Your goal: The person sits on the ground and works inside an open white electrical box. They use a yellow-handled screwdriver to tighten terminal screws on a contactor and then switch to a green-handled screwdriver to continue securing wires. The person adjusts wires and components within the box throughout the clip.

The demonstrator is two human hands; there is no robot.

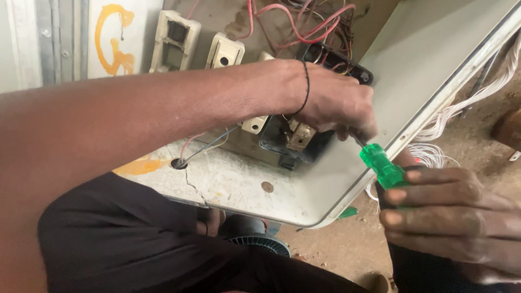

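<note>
Green-handled screwdriver (383, 167) gripped in right hand (450, 217); left hand (334, 106) closed over black switch block (287, 144) inside open grey panel (434, 65).

Right-hand fingers (429, 195) wrapped shut around the lower part of the translucent green handle, just off the panel's lower right edge; handle top bare above the fingers, dark shaft slanting up-left and vanishing under the left hand. Left-hand fingers (358, 127) curled tight at the shaft tip and over a cream-coloured part (300, 135) of the block, near the panel's middle; exactly what they pinch: cannot tell. Black cord bracelet (306, 87) at the left wrist. Cream switch housings (225, 51) and red wires (304, 24) toward the panel's far edge. White wire bundle (461, 108) trailing past the right edge onto the dirt floor (347, 249).
</note>
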